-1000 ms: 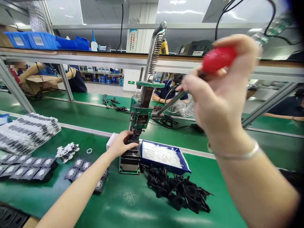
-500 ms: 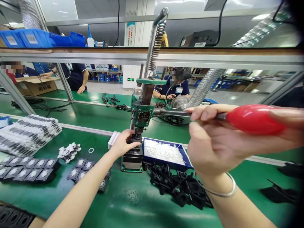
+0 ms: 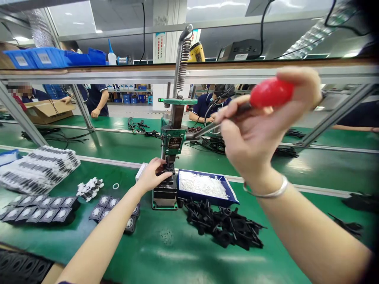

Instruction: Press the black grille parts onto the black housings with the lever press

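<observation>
A green arbor press [image 3: 173,142] stands on the bench ahead, with a spring on top and a black base. My right hand [image 3: 254,134] is raised at its right, closed around the red-knobbed press lever [image 3: 272,92], which slants up to the right. Low on the press, my left hand [image 3: 152,173] has thumb and fingers around a small black part [image 3: 168,169] beneath the ram; the fingers partly hide it. To the right are a blue tray [image 3: 204,199] of thin white pieces and a pile of black plastic parts [image 3: 225,225].
Black fan units with white centres [image 3: 38,209] lie in rows at left, before stacked white-and-black pieces [image 3: 38,169]. A white ring [image 3: 115,186] lies nearby. A shelf [image 3: 118,75] crosses above, holding blue bins [image 3: 50,57]. Several people sit or stand beyond the bench.
My right hand has swung the lever upward and away from me, from roughly level to slanting. My left hand stays at the press base. The camera view has shifted slightly.
</observation>
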The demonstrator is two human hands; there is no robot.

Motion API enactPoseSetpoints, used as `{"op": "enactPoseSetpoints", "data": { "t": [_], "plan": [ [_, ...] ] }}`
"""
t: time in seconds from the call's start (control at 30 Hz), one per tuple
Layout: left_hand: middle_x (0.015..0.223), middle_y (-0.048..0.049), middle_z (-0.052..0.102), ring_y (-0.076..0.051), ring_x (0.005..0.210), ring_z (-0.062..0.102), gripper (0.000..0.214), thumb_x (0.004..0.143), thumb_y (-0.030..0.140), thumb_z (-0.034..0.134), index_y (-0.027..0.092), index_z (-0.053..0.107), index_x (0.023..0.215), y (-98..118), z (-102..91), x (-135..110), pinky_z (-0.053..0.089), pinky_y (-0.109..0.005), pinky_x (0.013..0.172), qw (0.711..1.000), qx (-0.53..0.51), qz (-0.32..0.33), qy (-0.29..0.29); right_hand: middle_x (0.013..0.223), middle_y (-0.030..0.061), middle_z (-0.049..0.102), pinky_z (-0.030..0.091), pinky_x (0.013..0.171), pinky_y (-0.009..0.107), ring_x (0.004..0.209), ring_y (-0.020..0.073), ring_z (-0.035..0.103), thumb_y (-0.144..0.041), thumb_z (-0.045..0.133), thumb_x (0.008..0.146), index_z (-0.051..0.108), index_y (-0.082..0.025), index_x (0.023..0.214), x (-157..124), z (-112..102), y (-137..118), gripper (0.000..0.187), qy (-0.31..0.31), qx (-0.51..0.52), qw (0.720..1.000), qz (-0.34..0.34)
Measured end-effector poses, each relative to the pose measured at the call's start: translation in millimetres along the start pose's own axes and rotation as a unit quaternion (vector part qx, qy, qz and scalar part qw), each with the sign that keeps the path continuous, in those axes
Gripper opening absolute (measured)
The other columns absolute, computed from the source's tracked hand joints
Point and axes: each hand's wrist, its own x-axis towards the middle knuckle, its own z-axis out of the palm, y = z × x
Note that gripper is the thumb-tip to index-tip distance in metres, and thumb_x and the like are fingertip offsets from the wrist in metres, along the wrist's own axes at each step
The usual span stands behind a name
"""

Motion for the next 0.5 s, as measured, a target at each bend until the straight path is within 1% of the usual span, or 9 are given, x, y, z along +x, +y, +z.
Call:
{"op": "enactPoseSetpoints", "data": {
  "t": [0.03, 0.1, 0.13, 0.17, 0.23, 0.3, 0.33, 0.4, 0.5],
  "plan": [
    [0.104, -0.0068, 0.056, -0.021, 0.093, 0.064, 0.029, 0.083, 0.033, 0.073, 0.017, 0.061, 0.105, 3, -0.4, -2, 0.059, -0.035, 0.081, 1.0, 0.004, 0.002, 0.003, 0.129, 0.0067, 0.047, 0.051, 0.103, 0.043, 0.112, 0.0193, 0.057, -0.02, 0.051, 0.095, 0.018, -0.039, 0.146, 2, -6, -1, 0.064, -0.01, -0.003, 1.0, 0.006],
    [0.104, -0.0062, 0.057, -0.022, 0.098, 0.062, 0.03, 0.082, 0.03, 0.074, 0.018, 0.062, 0.107, 11, 0.0, -11, 0.058, -0.037, 0.084, 1.0, 0.016, 0.006, 0.011, 0.136, 0.0087, 0.046, 0.046, 0.109, 0.045, 0.123, 0.0226, 0.054, -0.024, 0.055, 0.095, 0.024, -0.033, 0.149, -7, -13, 0, 0.064, -0.018, -0.001, 1.0, 0.018],
    [0.104, -0.0061, 0.058, -0.023, 0.1, 0.061, 0.031, 0.082, 0.029, 0.075, 0.019, 0.062, 0.109, 16, 1.2, -18, 0.057, -0.037, 0.086, 0.999, 0.027, 0.01, 0.017, 0.136, 0.0094, 0.047, 0.047, 0.109, 0.046, 0.123, 0.0236, 0.055, -0.026, 0.058, 0.094, 0.025, -0.032, 0.15, -19, -14, 1, 0.066, -0.055, -0.003, 0.997, 0.046],
    [0.105, -0.006, 0.059, -0.023, 0.102, 0.061, 0.033, 0.083, 0.029, 0.075, 0.02, 0.061, 0.111, 20, 3.6, -26, 0.056, -0.038, 0.087, 0.999, 0.041, 0.016, 0.025, 0.136, 0.0102, 0.049, 0.05, 0.106, 0.047, 0.119, 0.0241, 0.058, -0.03, 0.061, 0.093, 0.025, -0.031, 0.151, -36, -13, 1, 0.068, -0.103, -0.004, 0.991, 0.086],
    [0.109, -0.0065, 0.061, -0.023, 0.104, 0.061, 0.038, 0.084, 0.028, 0.074, 0.021, 0.058, 0.118, 29, 12.3, -42, 0.055, -0.038, 0.09, 0.996, 0.071, 0.033, 0.042, 0.133, 0.0118, 0.052, 0.057, 0.095, 0.047, 0.103, 0.023, 0.065, -0.035, 0.064, 0.091, 0.024, -0.029, 0.152, -80, -5, 1, 0.074, -0.218, -0.005, 0.959, 0.181],
    [0.112, -0.0076, 0.062, -0.023, 0.105, 0.062, 0.043, 0.087, 0.028, 0.073, 0.021, 0.053, 0.125, 36, 26.0, -58, 0.055, -0.036, 0.09, 0.991, 0.105, 0.058, 0.062, 0.134, 0.0137, 0.052, 0.059, 0.09, 0.046, 0.096, 0.0223, 0.066, -0.036, 0.066, 0.09, 0.025, -0.026, 0.152, -125, 7, -4, 0.076, -0.271, -0.008, 0.931, 0.246],
    [0.112, -0.008, 0.062, -0.023, 0.104, 0.063, 0.045, 0.088, 0.027, 0.071, 0.021, 0.052, 0.127, 39, 34.1, -64, 0.055, -0.035, 0.089, 0.987, 0.124, 0.075, 0.074, 0.134, 0.0139, 0.052, 0.058, 0.091, 0.045, 0.099, 0.0227, 0.065, -0.035, 0.068, 0.089, 0.027, -0.025, 0.15, -144, 13, -9, 0.074, -0.268, -0.011, 0.927, 0.263],
    [0.11, -0.0083, 0.062, -0.022, 0.102, 0.063, 0.044, 0.09, 0.025, 0.068, 0.02, 0.051, 0.13, 45, 51.4, -72, 0.055, -0.033, 0.086, 0.973, 0.167, 0.12, 0.105, 0.128, 0.0127, 0.054, 0.056, 0.095, 0.042, 0.106, 0.0236, 0.063, -0.03, 0.068, 0.088, 0.037, -0.022, 0.141, -171, 23, -18, 0.062, -0.224, -0.031, 0.934, 0.276],
    [0.112, -0.0105, 0.062, -0.023, 0.104, 0.063, 0.045, 0.093, 0.018, 0.063, 0.018, 0.048, 0.135, 52, 75.5, -76, 0.055, -0.032, 0.087, 0.952, 0.2, 0.185, 0.137, 0.11, 0.0087, 0.057, 0.058, 0.085, 0.035, 0.099, 0.0211, 0.063, -0.025, 0.065, 0.088, 0.049, -0.02, 0.121, -189, 24, -20, 0.037, -0.139, -0.087, 0.949, 0.268]
  ]
}}
